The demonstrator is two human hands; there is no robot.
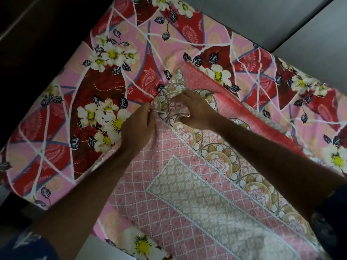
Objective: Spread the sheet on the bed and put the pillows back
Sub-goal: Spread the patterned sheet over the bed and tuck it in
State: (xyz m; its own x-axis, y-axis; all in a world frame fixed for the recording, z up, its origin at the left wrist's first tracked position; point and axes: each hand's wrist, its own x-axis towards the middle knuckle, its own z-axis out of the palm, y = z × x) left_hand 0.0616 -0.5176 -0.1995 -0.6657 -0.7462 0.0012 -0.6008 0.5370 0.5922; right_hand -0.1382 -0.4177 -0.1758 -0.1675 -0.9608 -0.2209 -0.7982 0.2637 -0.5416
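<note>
So you're barely started: both hands, left (139, 121) and right (193, 111), pinch the folded sheet (187, 194) mid-bed (62, 117); unfolding's left, no pillows visible.

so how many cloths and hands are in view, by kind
floral bed cover, red and pink, on the bed: 1
folded pink patterned sheet, lying on it: 1
hands: 2, the left hand and right hand, both gripping the folded sheet's far end
pillows: 0
total: 4
</note>
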